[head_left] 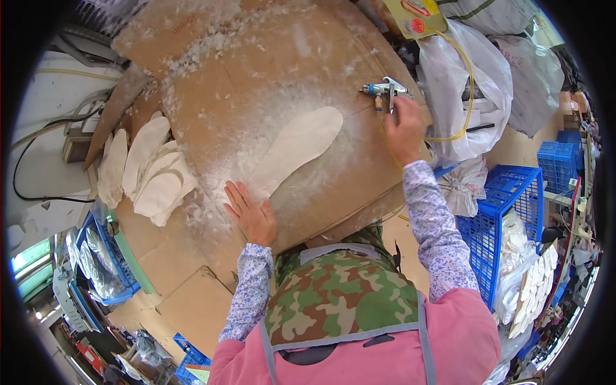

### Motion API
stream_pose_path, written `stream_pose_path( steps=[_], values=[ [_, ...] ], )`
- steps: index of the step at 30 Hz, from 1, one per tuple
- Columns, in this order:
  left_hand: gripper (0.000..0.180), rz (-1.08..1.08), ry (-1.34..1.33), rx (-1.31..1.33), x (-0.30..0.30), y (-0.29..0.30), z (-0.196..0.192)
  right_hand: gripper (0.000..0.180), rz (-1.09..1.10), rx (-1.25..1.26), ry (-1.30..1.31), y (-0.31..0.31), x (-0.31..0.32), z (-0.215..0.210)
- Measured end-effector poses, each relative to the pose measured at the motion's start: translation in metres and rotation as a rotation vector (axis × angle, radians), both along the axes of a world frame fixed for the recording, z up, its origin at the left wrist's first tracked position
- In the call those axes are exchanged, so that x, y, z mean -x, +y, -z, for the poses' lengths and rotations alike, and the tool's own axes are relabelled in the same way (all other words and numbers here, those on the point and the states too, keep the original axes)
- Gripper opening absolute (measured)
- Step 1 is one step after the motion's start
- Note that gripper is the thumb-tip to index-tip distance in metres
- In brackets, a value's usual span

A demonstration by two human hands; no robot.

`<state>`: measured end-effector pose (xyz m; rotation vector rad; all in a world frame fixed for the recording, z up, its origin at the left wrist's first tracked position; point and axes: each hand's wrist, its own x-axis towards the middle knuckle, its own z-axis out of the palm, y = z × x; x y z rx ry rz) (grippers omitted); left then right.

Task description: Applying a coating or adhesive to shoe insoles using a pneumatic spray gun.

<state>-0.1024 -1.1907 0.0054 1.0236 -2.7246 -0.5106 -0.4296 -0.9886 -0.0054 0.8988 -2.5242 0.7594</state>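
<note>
A pale, insole-shaped piece [298, 146] lies on the cardboard-covered work surface [359, 163], its wide end pointing up and to the right. By its narrow lower end rests my left hand [252, 215], open, with the fingers stretched out. Whether the fingers touch the piece is hard to make out. At the right side of the board, my right hand [406, 128] grips a silver spray gun [390, 88] whose blue-ringed nozzle points left. White residue coats the cardboard around the piece. To the left sits a loose pile of similar pale insole pieces [154, 170].
A yellow hose [472, 80] loops at the right beside white plastic bags [459, 96]. Blue crates [497, 205] stand right of my arm, one holding wrapped pale pieces. Another blue bin [106, 260] is at lower left. A dark cable [32, 151] hangs at far left.
</note>
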Motion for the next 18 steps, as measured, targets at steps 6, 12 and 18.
stream_pose_path(
  steps=[6,12,18],
  values=[
    [0.054,0.331,0.113,-0.043,0.081,0.011,-0.011,0.047,0.228,0.012,-0.71,0.04,0.035,0.01],
    [0.053,0.455,0.096,0.069,0.152,0.032,0.005,0.043,0.121,0.163,-0.619,0.041,0.026,-0.045],
    [0.056,0.417,0.13,0.028,0.152,0.04,0.013,0.027,-0.257,0.36,-1.492,0.051,-0.03,-0.136]
  ],
)
